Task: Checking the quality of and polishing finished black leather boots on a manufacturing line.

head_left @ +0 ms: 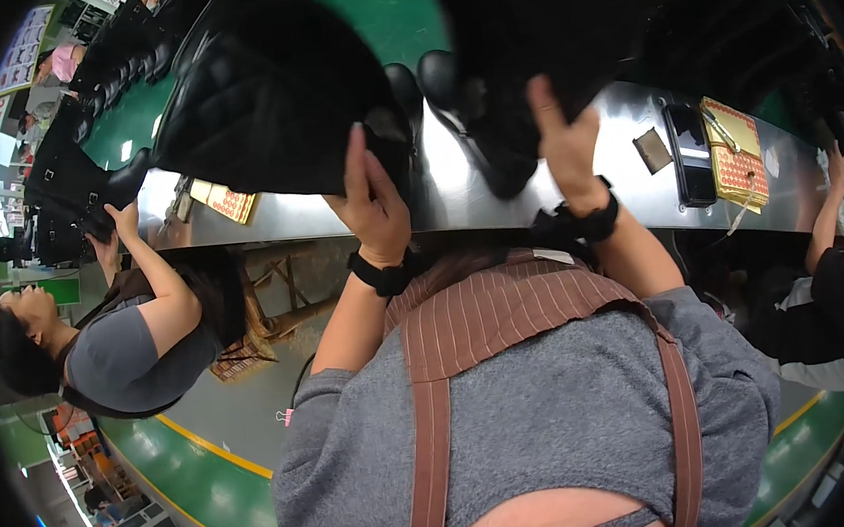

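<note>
Hands were both raised over a long brushed-steel bench (636, 189). The left hand (377, 202) was closed, fingers flat and thumb behind, on the lower edge of a black quilted leather boot (267, 96) that hung toward ten o'clock. The right hand (567, 145) gripped a second black boot (513, 45), fingers curled into its dark shaft at twelve o'clock; how tightly, I could not tell. Between the hands two glossy rounded black toe caps (423, 83) showed, clear of the bench.

By the look of it the handling was in mid-course: both boots were up and held, neither set down on the steel or on the green belt (379, 6) beyond. Further black boots (122, 49) stood in a row at eleven o'clock.

At three o'clock lay a black phone (691, 155), a small brown card (651, 150) and a yellow dotted pad (734, 161). At nine o'clock a co-worker's hand (122, 219) rested on another black boot (68, 179).
</note>
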`<action>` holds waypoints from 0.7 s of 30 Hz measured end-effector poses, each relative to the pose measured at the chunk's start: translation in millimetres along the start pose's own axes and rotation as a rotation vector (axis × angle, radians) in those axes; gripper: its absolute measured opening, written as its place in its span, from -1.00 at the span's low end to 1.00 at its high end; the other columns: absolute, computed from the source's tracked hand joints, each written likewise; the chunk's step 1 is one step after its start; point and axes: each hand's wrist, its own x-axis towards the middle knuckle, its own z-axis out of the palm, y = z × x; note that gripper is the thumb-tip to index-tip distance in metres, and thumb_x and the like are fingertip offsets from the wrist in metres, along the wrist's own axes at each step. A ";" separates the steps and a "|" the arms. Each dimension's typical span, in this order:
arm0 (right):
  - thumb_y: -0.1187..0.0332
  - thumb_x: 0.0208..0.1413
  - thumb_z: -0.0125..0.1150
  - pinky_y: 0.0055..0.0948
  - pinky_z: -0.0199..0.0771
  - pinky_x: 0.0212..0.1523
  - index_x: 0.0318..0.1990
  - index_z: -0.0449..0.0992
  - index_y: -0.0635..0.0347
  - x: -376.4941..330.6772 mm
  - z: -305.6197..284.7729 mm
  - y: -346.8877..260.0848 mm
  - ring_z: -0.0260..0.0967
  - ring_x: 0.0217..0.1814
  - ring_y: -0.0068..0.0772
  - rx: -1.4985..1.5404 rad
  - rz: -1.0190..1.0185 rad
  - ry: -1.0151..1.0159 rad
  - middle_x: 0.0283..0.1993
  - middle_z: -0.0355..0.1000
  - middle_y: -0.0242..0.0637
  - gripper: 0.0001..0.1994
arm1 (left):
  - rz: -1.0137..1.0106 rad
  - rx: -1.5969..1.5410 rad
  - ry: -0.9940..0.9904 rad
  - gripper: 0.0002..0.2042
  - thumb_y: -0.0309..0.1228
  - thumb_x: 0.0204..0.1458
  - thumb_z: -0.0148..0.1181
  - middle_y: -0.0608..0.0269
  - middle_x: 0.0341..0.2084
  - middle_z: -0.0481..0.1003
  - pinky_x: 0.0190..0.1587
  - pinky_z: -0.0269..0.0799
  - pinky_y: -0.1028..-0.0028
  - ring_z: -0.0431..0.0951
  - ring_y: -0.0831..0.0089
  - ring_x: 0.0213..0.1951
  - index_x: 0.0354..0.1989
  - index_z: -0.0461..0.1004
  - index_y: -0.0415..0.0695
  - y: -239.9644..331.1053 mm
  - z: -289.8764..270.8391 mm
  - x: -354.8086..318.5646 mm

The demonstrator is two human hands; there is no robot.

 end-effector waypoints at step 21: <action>0.42 0.04 0.22 -0.45 0.29 -0.36 -0.10 0.30 0.28 -32.4 -79.1 -16.3 0.24 -0.42 -0.42 -0.180 -0.783 -0.258 -0.19 0.30 -0.18 -0.70 | 0.357 0.022 0.194 0.06 -0.42 -0.15 0.36 -0.26 0.21 -0.10 0.25 0.08 0.07 0.08 -0.11 0.22 0.34 -0.43 -0.22 -7.2 -5.5 54.1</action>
